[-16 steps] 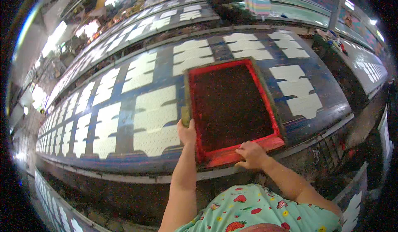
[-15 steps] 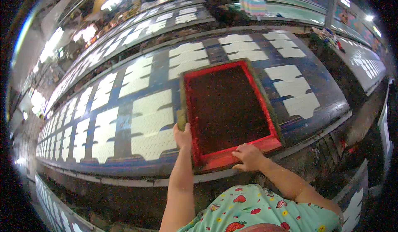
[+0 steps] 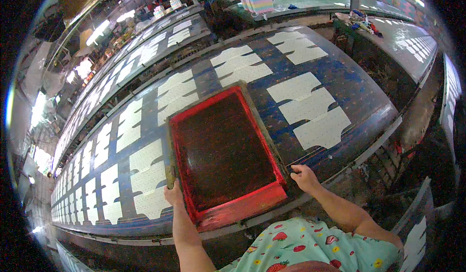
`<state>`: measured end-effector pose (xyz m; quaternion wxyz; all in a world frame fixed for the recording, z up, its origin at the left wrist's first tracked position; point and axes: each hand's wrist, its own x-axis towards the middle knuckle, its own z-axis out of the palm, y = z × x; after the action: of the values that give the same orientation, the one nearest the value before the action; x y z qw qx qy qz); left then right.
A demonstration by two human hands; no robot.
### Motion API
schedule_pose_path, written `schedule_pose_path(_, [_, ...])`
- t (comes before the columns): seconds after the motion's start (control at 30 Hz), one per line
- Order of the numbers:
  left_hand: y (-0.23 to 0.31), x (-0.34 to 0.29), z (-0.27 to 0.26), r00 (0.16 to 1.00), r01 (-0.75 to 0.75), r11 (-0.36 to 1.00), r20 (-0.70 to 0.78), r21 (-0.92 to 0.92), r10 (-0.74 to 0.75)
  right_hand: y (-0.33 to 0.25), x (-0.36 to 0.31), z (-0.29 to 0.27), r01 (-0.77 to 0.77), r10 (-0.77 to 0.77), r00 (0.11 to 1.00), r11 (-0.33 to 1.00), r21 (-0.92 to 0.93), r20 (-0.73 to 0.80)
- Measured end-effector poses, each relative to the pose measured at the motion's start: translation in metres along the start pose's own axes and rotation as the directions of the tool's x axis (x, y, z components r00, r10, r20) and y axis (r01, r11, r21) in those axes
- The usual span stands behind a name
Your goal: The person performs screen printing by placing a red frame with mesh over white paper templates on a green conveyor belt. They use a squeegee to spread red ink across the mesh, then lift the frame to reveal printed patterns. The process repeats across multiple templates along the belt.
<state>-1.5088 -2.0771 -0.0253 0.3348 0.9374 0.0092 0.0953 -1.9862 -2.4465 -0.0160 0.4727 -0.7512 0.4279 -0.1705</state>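
Observation:
A screen-printing frame (image 3: 228,218) with red-stained inner borders and a dark mesh rests on the long dark printing table (image 3: 359,92) in front of me. My left hand (image 3: 174,193) is closed around the lower part of its left side. By the frame's lower right corner is my right hand (image 3: 305,178), its fingers curled in close to the outer edge. Whether those fingertips touch the frame or pinch something small cannot be made out. Pale, finely patterned cut fabric pieces (image 3: 310,111) lie in columns on both sides of the frame, and the mesh hides what is beneath it.
More fabric columns (image 3: 110,189) run far along the table to the left. A parallel table (image 3: 145,48) with similar pieces stands behind. At the back are a pastel striped stack (image 3: 256,2) and a cloth heap (image 3: 359,22). A metal rail (image 3: 359,158) edges the near side.
My right hand has left the frame's near red border and moved to its right edge. The view has shifted, so the frame appears further left. My left hand keeps its hold.

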Motion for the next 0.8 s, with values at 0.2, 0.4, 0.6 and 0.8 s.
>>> schedule_pose_path(0.2, [-0.004,0.007,0.003,0.998,-0.046,0.981,0.031,-0.189,0.053,0.016,0.008,0.017,-0.113,0.073,0.976,0.975,0.19,0.204])
schedule_pose_path(0.4, [-0.007,0.006,0.005,0.991,-0.096,0.981,0.071,-0.167,0.109,-0.001,0.006,0.027,-0.202,0.184,0.975,0.968,0.147,0.128])
schedule_pose_path(0.6, [-0.003,0.006,-0.004,0.98,0.117,0.926,0.194,-0.358,-0.049,-0.009,0.01,0.029,-0.287,0.277,0.958,0.937,0.198,0.08])
schedule_pose_path(0.8, [0.008,0.01,-0.016,0.94,0.253,0.749,0.34,-0.613,-0.039,-0.039,-0.003,0.005,-0.207,0.209,0.978,0.964,0.169,0.007])
